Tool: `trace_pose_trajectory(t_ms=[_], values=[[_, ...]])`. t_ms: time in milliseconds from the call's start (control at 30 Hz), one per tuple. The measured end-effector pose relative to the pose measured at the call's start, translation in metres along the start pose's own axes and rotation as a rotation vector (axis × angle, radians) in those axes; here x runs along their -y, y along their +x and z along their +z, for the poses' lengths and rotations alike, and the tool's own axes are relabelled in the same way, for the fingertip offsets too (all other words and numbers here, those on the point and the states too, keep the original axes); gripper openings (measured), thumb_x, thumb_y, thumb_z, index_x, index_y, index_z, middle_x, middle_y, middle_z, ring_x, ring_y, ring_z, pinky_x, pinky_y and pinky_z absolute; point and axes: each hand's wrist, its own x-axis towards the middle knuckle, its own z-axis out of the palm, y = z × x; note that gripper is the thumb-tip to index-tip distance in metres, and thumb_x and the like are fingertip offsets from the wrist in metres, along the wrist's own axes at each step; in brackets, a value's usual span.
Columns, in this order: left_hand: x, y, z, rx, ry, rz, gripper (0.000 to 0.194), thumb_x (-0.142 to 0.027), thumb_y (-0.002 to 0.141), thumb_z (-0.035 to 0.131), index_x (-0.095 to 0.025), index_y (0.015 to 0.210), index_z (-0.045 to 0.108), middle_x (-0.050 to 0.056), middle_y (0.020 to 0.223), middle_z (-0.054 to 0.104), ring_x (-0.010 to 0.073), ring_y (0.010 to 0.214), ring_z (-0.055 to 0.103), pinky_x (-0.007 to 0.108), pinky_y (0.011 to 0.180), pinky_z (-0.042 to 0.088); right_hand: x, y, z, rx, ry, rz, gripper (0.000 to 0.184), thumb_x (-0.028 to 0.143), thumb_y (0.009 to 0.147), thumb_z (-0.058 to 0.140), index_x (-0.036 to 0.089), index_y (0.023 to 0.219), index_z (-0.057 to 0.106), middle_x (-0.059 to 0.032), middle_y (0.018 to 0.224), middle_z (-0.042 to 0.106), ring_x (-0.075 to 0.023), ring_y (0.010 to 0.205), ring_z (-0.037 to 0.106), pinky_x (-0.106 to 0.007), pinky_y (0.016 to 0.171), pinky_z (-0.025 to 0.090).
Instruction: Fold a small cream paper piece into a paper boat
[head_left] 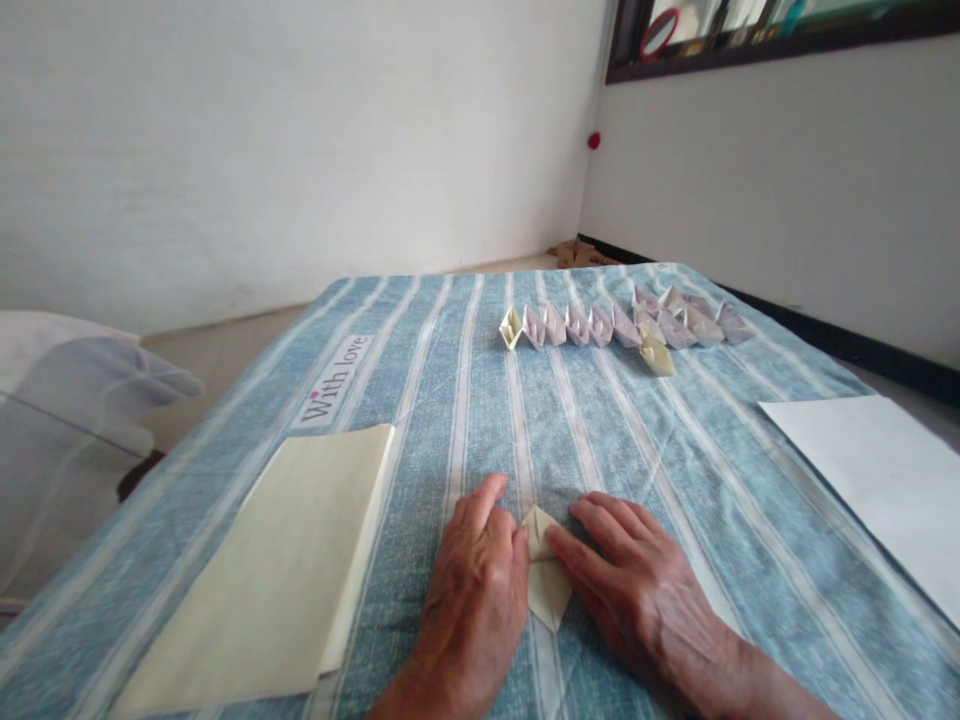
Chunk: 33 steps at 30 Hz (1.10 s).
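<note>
In the head view, steadying a small folded cream paper (550, 597) between two bare hands, toward the middle of the near edge of the surface (484, 400). Pointing one tip of the paper toward the far edge, another toward the near edge. Laying the left hand (480, 570) along the paper's left side, with fingers half bent. Reaching in from the right with the right hand (652, 580), setting a fingertip on the paper's upper part and bending the others beside it. Touching the paper from both sides, yet leaving it impossible to tell a pinch from plain pressing in either hand's fingers. Working over a blue striped cloth (427, 380), bearing the printed words "With love" (334, 382) toward the left edge. Having a stack of cream sheets (262, 570) toward the near left corner and a white sheet (862, 470) by the right edge. Facing a line of folded paper boats (577, 325) near the far edge, bunching toward the far right corner, mostly pale lilac, with a cream boat (511, 328) ending the line at left. Looking past the far edge to a white wall (300, 130).
</note>
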Motion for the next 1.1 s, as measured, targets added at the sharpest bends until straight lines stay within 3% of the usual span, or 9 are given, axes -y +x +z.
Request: trace_pose_trajectory(t_ms=[533,1100], values=[[-0.0007,0.0014,-0.0015,0.008,-0.021,0.004,0.020,-0.009,0.090,0.043,-0.017,0.074,0.050,0.023,0.114,0.064,0.0321,0.108,0.065,0.049,0.087,0.058,0.0006,-0.0003,-0.0008,0.061,-0.021,0.001,0.029,0.018,0.099,0.038,0.019,0.114,0.062,-0.0102,0.100,0.061,-0.0257,0.094,0.056,-0.039,0.077,0.050],[0.0004,0.0020,-0.0067,-0.004,0.001,-0.033,0.021,-0.010,0.088,0.050,-0.019,0.069,0.048,0.021,0.112,0.066,0.0321,0.103,0.066,0.051,0.084,0.058,0.0000,-0.0005,0.0014,0.030,-0.042,-0.009,0.029,0.019,0.098,0.038,0.020,0.113,0.063,-0.0117,0.103,0.060,-0.0266,0.096,0.055,-0.039,0.074,0.049]])
